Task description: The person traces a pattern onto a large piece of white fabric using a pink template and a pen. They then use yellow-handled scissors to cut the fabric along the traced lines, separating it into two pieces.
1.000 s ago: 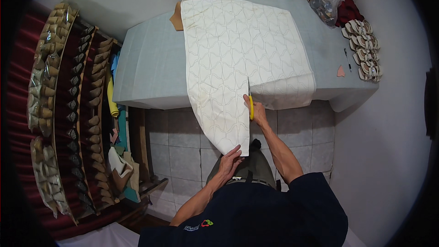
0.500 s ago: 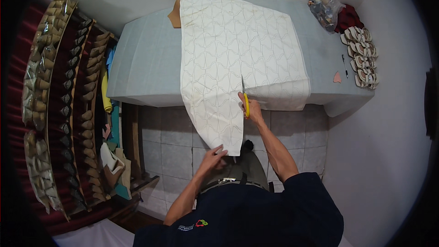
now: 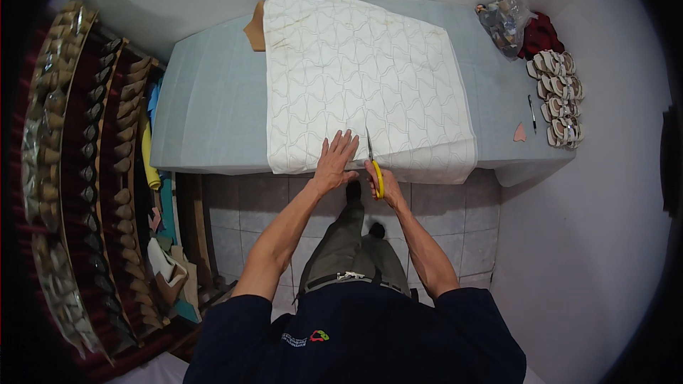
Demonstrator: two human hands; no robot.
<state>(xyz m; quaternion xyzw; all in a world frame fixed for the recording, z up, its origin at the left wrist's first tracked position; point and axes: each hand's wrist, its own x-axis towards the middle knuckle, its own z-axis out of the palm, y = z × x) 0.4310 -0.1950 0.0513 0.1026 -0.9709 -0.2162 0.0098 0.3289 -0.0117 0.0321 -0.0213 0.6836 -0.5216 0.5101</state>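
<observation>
While our left hand (image 3: 336, 163) spreads wide, holding nothing, our right hand (image 3: 388, 190) curls round yellow scissors (image 3: 379, 180).
Ahead, at twelve o'clock, lies the white sheet (image 3: 363, 71); should it slip or pucker, the scissors could stray.

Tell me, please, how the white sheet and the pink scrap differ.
The white sheet is large; the pink scrap is small. The sheet carries a pattern of curved lines, while the scrap looks plain. The sheet hangs over the front of the grey-covered table, but the scrap lies wholly on top. Both rest on that table.
</observation>
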